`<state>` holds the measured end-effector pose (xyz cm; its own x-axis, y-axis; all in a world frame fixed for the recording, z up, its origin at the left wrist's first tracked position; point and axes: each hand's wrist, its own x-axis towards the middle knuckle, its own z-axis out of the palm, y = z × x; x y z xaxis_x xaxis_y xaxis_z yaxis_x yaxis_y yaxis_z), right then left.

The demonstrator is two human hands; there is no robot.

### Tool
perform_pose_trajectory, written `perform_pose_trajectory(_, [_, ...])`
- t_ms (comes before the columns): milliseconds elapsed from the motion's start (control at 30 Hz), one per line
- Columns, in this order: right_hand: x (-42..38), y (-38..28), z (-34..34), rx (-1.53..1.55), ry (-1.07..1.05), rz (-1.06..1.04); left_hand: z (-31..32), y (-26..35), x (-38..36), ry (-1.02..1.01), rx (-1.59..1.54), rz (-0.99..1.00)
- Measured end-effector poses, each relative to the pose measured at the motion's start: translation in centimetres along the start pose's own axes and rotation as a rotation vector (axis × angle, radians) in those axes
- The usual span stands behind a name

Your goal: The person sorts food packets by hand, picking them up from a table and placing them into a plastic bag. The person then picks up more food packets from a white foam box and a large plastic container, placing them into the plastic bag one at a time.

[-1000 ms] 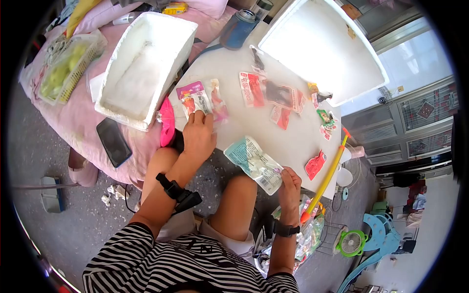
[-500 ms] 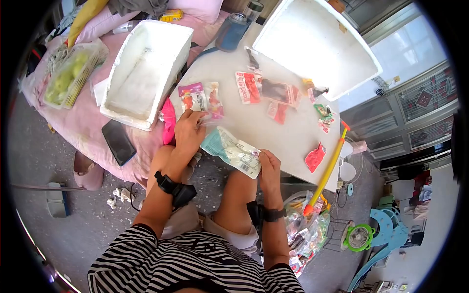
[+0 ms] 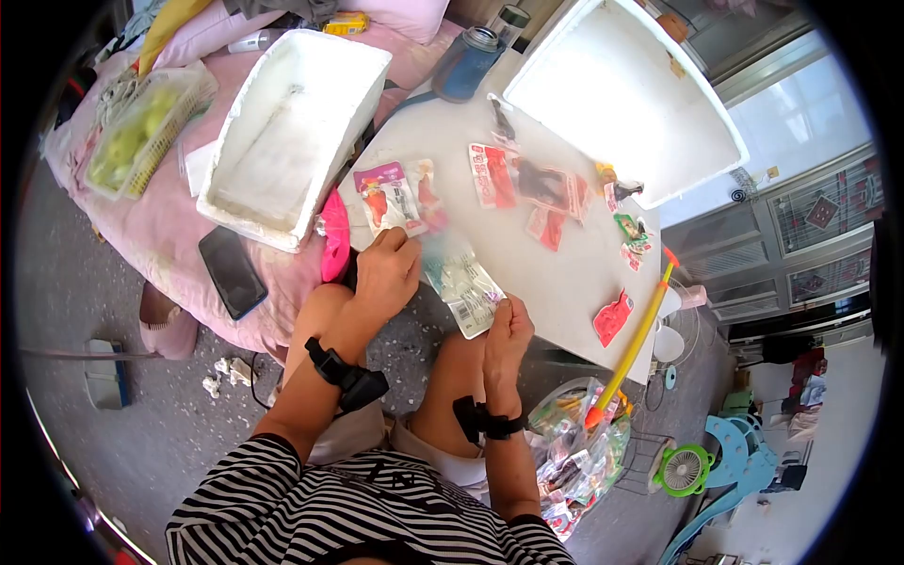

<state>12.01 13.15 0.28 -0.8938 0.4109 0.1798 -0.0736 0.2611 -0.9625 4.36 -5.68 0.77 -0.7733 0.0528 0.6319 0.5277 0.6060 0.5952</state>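
A pale teal and white food packet (image 3: 468,292) with printed text and a barcode slants over the table's near edge. My right hand (image 3: 508,331) pinches its lower right corner between thumb and fingers. At the packet's upper left end, which is blurred, my left hand (image 3: 388,273) is closed with the fingertips against it. Just beyond my left fingers lies a purple and white food packet (image 3: 388,196), beside a clear and pink packet (image 3: 426,193). A bright pink bag (image 3: 334,235) sits at the table's left edge.
Red packets (image 3: 492,176) and a small red one (image 3: 613,318) lie on the white table (image 3: 565,306). Foam boxes (image 3: 282,141) stand left and back right. A yellow pump-like tube (image 3: 629,353) crosses the right edge above a bag of wrappers (image 3: 579,452). A phone (image 3: 232,271) rests on the bed.
My left hand has moved right and slightly down, away from the purple packet to the teal packet's end. The teal packet has turned steeper. The view has shifted slightly.
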Motion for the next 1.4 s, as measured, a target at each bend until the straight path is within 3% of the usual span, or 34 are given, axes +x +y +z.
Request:
perform_pose_trajectory(100, [0.2,1.5,0.6,0.166,-0.063,0.202,0.2,0.3,-0.1,-0.015,-0.011,0.02])
perform_pose_trajectory(200, [0.6,1.6,1.9,0.284,-0.2,0.253,0.2,0.6,0.0,-0.002,-0.024,0.031])
perform_pose_trajectory(333, [1.4,-0.4,5.3,0.616,-0.177,0.348,0.3,0.6,-0.2,-0.016,-0.038,0.052])
perform_pose_trajectory(533, [3.9,0.9,7.5,0.777,-0.207,0.306,-0.1,0.2,0.5,0.031,-0.071,0.046])
perform_pose_trajectory(733, [2.9,1.1,7.8,0.942,-0.056,0.325,-0.6,0.3,0.6,0.075,-0.092,-0.021])
perform_pose_trajectory(867, [2.5,0.7,10.1,0.931,0.027,0.331,-0.2,0.7,0.7,0.069,-0.094,0.018])
perform_pose_trajectory(967, [2.6,3.1,11.6,0.661,-0.133,0.313,0.0,0.3,0.8,0.064,-0.112,0.007])
perform_pose_trajectory(1000, [2.6,0.1,11.6,0.448,-0.129,0.276,-0.2,0.1,0.8,0.065,-0.106,-0.008])
perform_pose_trajectory(1067, [2.8,-2.9,10.4,0.306,-0.273,0.312,-0.5,-0.1,0.7,0.073,-0.103,-0.043])
perform_pose_trajectory(1200, [3.8,-4.0,7.4,0.087,-0.482,0.418,-0.3,0.0,0.5,0.074,-0.102,-0.073])
perform_pose_trajectory(1300, [4.8,-1.1,10.0,0.601,-0.293,0.59,-0.4,0.4,0.8,0.038,-0.064,0.002])
perform_pose_trajectory(1400, [5.9,0.1,12.3,0.526,-0.323,0.567,-0.7,-0.3,0.9,0.031,-0.085,0.0])
